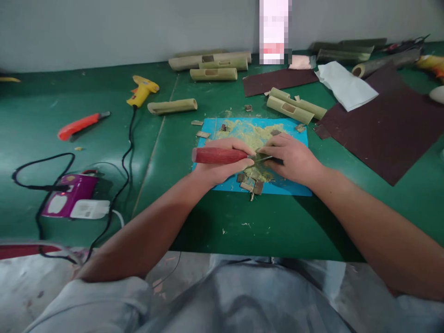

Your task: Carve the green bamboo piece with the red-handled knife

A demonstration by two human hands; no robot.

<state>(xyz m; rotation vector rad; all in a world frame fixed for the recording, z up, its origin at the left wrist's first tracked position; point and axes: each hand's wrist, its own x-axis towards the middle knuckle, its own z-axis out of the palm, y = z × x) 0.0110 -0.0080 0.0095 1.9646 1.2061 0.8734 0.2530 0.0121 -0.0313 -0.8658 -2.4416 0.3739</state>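
Now your left hand [222, 171] closes around a red-handled tool [220, 156], whose slip could nick your curled right hand [295, 155], its hold unclear.

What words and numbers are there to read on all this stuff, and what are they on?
None can be read.
White adapter: faint marks, too small.
Purple box: marks too blurred.
Upright panel at the back: pixelated.
Red-handled tool: no lettering shows.

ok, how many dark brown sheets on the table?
2: a narrow sheet toward the back, and a large sheet at right, partly under the white paper. Others could be hidden beneath.
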